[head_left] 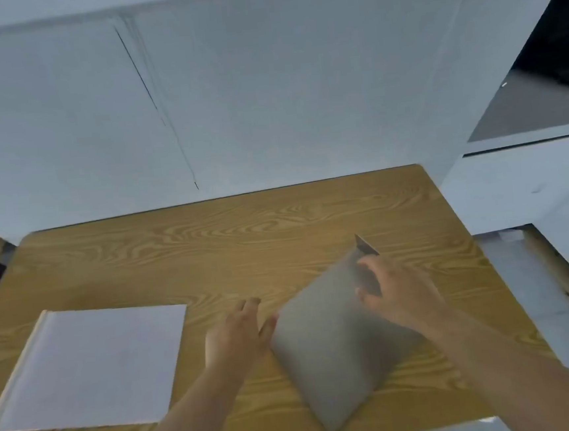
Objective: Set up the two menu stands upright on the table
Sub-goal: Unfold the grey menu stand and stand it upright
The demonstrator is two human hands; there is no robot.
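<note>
White menu stand (90,366) flat on table (209,242), near left. Grey menu stand (335,341) near right, tilted; right hand (391,292) grip closed on its far edge, left hand (236,333) open, thumb touching left edge. Wood-grain surface, pale wall (266,96) behind.

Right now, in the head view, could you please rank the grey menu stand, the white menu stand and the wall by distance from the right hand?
1. Grey menu stand, under the right hand.
2. White menu stand, flat at left.
3. Wall, beyond the table.
</note>
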